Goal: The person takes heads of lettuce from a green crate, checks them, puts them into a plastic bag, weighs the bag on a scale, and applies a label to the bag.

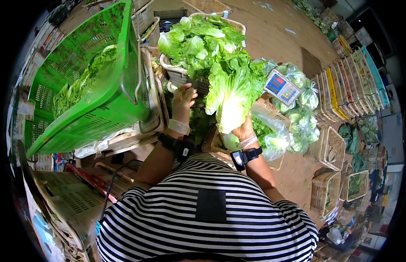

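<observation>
My right hand point(244, 128) grips a large head of leaf lettuce point(234, 95) near its pale base, leaves pointing away from me. My left hand point(184, 97), in a thin clear glove, is raised left of that head; its fingers are partly curled, and whether it holds something cannot be told. A whitish stub like a cut stem point(170, 86) shows just behind it. Beyond both hands a pale plastic crate point(177, 70) is heaped with loose lettuce point(199, 42). A digital scale display point(282, 87) stands right of the held head.
On the left a big green plastic basket point(91, 114) holds leafy greens point(88, 82). Clear bags of lettuce point(302, 121) are piled to the right, near an open plastic bag point(271, 131). Stacked crates point(350, 82) stand farther right, and more crates point(325, 193) lie on the floor.
</observation>
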Available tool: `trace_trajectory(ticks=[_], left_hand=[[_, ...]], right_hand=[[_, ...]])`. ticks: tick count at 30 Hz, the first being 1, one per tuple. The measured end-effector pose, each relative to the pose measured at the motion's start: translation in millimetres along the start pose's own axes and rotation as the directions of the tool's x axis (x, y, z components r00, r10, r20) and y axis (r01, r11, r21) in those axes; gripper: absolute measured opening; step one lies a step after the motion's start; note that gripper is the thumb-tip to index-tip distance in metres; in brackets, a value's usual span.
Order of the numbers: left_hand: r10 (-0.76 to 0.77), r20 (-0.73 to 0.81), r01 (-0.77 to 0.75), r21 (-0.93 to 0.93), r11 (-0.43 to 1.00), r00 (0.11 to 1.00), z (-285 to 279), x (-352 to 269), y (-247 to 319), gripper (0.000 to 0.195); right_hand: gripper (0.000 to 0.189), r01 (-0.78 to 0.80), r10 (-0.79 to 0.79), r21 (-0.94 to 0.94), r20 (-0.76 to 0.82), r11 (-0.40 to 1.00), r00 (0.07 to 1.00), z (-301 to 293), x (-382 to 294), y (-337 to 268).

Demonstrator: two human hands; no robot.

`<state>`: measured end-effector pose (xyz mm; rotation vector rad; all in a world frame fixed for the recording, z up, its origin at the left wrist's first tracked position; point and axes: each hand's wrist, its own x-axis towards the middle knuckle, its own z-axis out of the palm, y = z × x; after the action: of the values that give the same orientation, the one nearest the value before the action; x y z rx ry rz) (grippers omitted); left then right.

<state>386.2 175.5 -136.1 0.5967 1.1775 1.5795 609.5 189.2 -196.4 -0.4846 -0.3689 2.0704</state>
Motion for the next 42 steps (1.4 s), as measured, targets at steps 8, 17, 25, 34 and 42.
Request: trace_trajectory(ticks=[8,17,25,34,42], left_hand=[[0.44,0.431,-0.611,0.637,0.47,0.788,58,-25,0,0.054],[0.026,0.503,-0.107,0.132,0.986,0.864,60,-24,-26,0.065],[0.054,0.51,-0.192,0.221,0.956,0.858,59,-15,-28,0.055],[0.127,0.28,-0.046,-0.278,0.959,0.952,62,-22,-46,0.039],[0.152,0.444,-0.468,0.858,0.211,0.883,87,111,31,0.054]], right_hand=[[0.057,0.223,-0.222,0.0,-0.05,0.975,0.974,-3,8,5],[0.049,0.389,-0.385,0.016,-0.102,0.921,0.917,11,9,-7],[0.042,0.432,-0.425,0.003,-0.174,0.902,0.888,16,3,-8],[0.053,0.513,-0.458,0.156,-0.287,0.844,0.841,29,4,-13],[0.068,0.632,-0.58,0.177,-0.273,0.754,0.768,-14,-39,-54]])
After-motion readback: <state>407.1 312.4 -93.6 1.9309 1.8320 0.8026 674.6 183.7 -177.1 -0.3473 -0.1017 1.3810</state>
